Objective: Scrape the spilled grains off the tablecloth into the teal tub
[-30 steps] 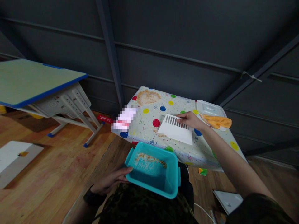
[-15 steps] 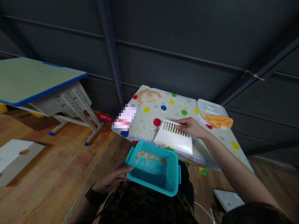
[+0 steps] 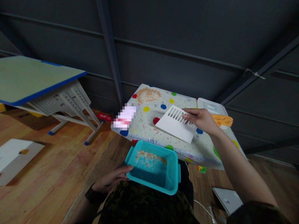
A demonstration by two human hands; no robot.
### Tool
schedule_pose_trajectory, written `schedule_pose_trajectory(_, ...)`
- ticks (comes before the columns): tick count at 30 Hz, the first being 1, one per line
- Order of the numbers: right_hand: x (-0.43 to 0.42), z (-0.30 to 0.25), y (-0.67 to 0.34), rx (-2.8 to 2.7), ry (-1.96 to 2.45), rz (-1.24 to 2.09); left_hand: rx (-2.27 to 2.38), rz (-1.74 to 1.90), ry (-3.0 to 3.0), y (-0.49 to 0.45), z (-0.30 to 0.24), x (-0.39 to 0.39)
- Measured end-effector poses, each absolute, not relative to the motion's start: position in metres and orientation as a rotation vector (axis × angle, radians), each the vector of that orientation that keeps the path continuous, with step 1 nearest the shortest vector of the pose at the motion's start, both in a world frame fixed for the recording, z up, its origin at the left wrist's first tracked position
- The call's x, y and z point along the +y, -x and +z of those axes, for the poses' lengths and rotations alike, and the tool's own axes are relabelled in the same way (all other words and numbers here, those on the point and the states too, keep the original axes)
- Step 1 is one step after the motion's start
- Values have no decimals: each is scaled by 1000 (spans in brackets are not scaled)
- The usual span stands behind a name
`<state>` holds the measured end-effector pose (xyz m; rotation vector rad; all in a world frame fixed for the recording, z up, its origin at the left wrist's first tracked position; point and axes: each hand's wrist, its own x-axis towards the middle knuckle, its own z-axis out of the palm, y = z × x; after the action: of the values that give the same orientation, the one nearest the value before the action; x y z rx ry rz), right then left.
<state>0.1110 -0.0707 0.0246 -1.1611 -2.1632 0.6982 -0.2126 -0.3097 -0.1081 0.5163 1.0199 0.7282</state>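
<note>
My left hand point(image 3: 116, 177) grips the left side of a teal plastic bin point(image 3: 153, 183), held at the near edge of the table. Yellowish beans point(image 3: 149, 155) and white grains lie along the bin's far part. Above the tabletop, my right hand point(image 3: 198, 118) is closed on the slotted end of a white flat scraper point(image 3: 176, 126), its wide edge facing the bin. A patch of beans and white grains point(image 3: 149, 95) lies at the table's far left corner.
The table point(image 3: 144, 124) wears a dotted cover. A clear lid or tray point(image 3: 211, 106) and an orange cloth point(image 3: 223, 120) lie on its right side. A blurred-out flat item point(image 3: 125, 116) sits at the left edge. Left stands a blue-edged desk point(image 3: 42, 77); a laptop-like slab point(image 3: 227, 199) is on the floor.
My right hand has lifted the scraper up and back from the bin's far rim, over the table. The bin and my left hand have hardly moved.
</note>
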Motion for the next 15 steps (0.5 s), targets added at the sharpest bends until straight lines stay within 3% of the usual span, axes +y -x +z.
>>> schedule_pose_trajectory(7, 3, -21, -107, -2085, 1273, 846, 1060, 709, -498, 218, -119, -312)
schedule_pose_trajectory(15, 9, -36, -93, -2199, 1240, 1130, 1071, 693, -524, 219, -114, -311)
